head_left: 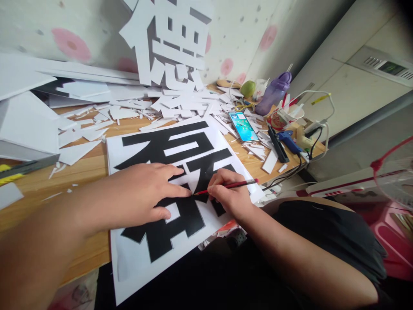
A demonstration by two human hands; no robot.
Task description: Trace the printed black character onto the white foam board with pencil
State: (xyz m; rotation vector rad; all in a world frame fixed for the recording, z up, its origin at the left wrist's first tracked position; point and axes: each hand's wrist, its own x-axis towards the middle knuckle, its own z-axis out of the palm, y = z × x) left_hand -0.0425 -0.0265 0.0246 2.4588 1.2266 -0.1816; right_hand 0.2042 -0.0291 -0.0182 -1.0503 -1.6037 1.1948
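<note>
A white sheet (132,271) with a large black printed character (163,241) lies on the wooden table, its near edge hanging over the front. Pressed flat on the character, my left hand (151,193) has its fingers spread and holds nothing. Between the fingers of my right hand (230,193) is a red pencil (238,184). The pencil's tip meets the sheet just beside my left index fingertip, at the edge of a black stroke.
White foam offcuts (180,103) litter the back of the table (87,254). A cut-out white character (171,43) leans on the wall. Right of the sheet are a lit phone (243,127), a purple bottle (274,91) and a blue glue gun (289,141). A yellow-and-black cutter (19,171) lies left.
</note>
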